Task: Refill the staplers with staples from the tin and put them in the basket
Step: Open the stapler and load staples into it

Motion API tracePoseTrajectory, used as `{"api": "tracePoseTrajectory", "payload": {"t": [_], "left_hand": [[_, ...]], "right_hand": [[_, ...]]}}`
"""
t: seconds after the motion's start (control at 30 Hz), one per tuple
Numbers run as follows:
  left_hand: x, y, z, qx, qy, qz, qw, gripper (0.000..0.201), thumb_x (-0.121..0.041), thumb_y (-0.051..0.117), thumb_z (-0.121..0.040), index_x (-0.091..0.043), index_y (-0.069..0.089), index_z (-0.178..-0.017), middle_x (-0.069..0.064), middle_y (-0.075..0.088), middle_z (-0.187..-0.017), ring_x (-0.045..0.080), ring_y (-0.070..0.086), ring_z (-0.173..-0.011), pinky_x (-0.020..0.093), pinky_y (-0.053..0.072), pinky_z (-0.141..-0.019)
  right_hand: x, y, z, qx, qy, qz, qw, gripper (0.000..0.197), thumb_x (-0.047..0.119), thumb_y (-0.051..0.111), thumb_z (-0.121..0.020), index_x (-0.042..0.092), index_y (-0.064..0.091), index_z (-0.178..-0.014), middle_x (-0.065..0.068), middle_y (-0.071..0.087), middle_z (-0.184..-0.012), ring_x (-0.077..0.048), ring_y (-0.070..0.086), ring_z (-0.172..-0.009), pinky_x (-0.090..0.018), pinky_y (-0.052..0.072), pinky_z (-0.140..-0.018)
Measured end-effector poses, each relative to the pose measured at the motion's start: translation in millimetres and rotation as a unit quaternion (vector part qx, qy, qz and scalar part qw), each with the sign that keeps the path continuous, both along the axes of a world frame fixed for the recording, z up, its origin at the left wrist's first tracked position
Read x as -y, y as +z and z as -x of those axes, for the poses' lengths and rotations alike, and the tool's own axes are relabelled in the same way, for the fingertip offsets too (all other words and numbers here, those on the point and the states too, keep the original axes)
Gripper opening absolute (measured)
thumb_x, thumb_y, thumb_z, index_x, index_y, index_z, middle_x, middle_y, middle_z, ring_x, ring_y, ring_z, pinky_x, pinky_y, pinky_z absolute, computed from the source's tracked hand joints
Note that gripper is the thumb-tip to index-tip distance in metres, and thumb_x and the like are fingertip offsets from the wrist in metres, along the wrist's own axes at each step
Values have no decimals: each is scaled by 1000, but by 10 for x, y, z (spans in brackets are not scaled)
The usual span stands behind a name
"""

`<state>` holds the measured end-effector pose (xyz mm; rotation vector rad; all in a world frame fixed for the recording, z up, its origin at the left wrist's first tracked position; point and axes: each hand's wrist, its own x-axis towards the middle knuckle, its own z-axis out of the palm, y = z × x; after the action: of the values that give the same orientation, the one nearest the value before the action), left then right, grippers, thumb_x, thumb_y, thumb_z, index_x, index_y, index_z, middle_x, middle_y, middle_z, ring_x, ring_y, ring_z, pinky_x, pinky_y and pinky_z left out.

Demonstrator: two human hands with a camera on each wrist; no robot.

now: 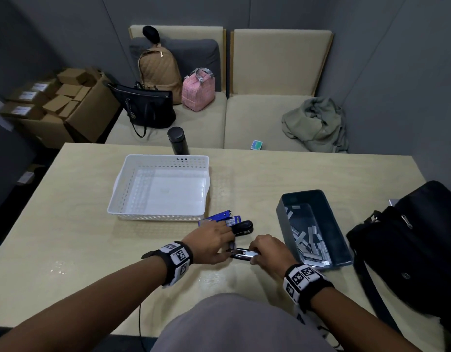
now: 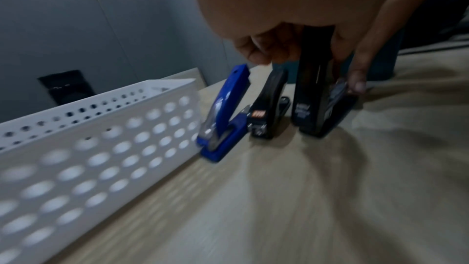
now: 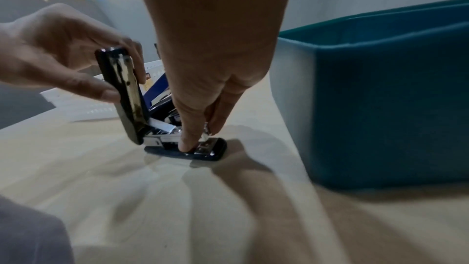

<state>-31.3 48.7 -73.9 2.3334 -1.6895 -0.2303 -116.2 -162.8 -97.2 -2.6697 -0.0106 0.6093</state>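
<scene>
Near the worktop's (image 1: pixel 92 224) front edge, left hand (image 1: pixel 211 246) grips the black stapler's (image 1: pixel 244 253) lid swung upright, exposing the channel; right hand (image 1: pixel 266 250) fingers pinch staples into it, base pinned flat. Tin (image 1: pixel 318 196) sits just right; basket (image 1: pixel 158 158) w/ blue stapler (image 1: pixel 225 216) & another black stapler (image 1: pixel 319 226) crowding behind.

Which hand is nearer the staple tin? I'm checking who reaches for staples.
Right. The right hand is beside the tin; the left hand is farther, across the open stapler.
</scene>
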Motion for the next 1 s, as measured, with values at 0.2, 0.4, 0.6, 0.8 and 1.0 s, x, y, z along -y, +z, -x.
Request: {"api": "tracePoseTrajectory", "payload": {"t": [0.2,0.4,0.6,0.8,1.0], "left_hand": [[436,-159,167,-29,34,-123,991,35,-40,59,-86,-10,58,-103,10,59,-105,31,57,-96,42,47,-74],[449,-359,334,-9,79,-229,970,37,-21,52,-93,-6,45,-126,16,50,-126,35,50,-110,45,46,-82],[337,-258,250,0,18,-158,987,42,0,55,-81,-7,50,-122,17,53,-118,36,52,-101,45,52,-70],[116,75,56,1,117,15,993,41,-22,62,-85,-18,50,-124,5,56,-123,25,55,-105,40,54,-70],[-6,460,-242,-361,459,170,794,42,-49,62,-87,-16,59,-113,1,67,-98,17,67,-82,38,58,-72]], "right_hand": [[190,-42,51,-24,-28,-34,999,47,7,74,-65,28,63,-105,3,58,-97,-18,56,-92,-34,52,-75],[245,-116,94,-116,-90,-135,980,79,21,84,-65,28,47,-134,7,47,-104,-7,47,-88,-28,49,-85],[66,72,-7,-172,-26,-196,965,48,46,70,-80,24,58,-121,2,60,-101,-11,58,-86,-22,43,-73],[-145,428,-268,-251,-107,-379,884,19,21,65,-86,12,55,-99,-11,55,-79,-20,54,-62,-32,48,-57],[-423,731,-677,-184,-200,-510,816,23,20,66,-83,15,53,-102,-12,58,-83,-21,56,-70,-38,47,-66]]}}
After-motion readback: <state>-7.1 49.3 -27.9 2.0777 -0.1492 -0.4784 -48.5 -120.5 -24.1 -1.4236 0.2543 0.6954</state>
